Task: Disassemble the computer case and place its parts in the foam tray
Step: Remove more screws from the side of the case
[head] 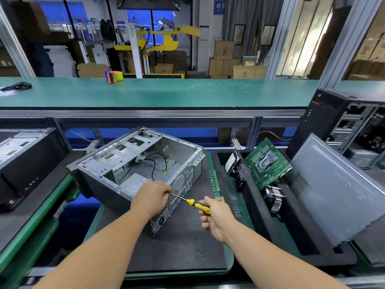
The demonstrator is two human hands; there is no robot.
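Note:
An open grey computer case [116, 161] lies on its side on a dark mat, with a power supply [133, 184] and black cables inside. My left hand [151, 198] rests on the case's rear edge, its fingers curled at the tip of a screwdriver shaft. My right hand [214, 217] grips the yellow handle of the screwdriver [198, 206], whose tip points at the rear panel. To the right, the black foam tray [260, 215] holds a green motherboard [267, 163], a hard drive [231, 163], a finned heatsink [274, 200] and a grey side panel [337, 190].
A green memory stick [214, 180] lies between the mat and the tray. Another case [25, 161] sits at the left and an upright black tower [345, 124] at the far right. A raised green shelf [166, 92] with a tape dispenser [114, 76] spans the back.

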